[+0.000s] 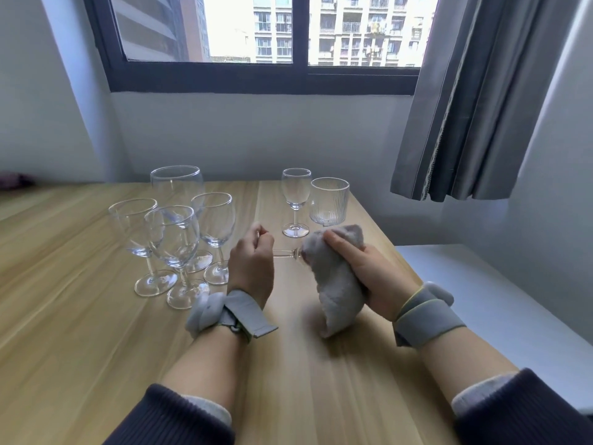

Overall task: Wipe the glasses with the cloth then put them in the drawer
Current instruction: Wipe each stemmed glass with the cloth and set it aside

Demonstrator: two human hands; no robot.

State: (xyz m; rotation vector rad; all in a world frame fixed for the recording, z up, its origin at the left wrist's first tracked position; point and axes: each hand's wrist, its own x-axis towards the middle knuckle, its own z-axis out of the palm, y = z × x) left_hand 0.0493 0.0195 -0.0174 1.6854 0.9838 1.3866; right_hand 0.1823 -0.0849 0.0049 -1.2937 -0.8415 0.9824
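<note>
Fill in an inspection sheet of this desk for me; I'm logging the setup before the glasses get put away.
Surface: wooden table, bare in the foreground.
Job's things: held glass lying sideways between the hands, bowel end wrapped in the cloth; four stemmed glasses clustered at left; small stemmed glass and ribbed tumbler upright at the back right. No drawer in view.
Clutter: nothing seen.
Grippers: left hand grips the glass's foot end; right hand grips the cloth around the bowl. Grey bands on both wrists.
Cables: nothing seen.
Surroundings: window, grey curtain, pale walls.
</note>
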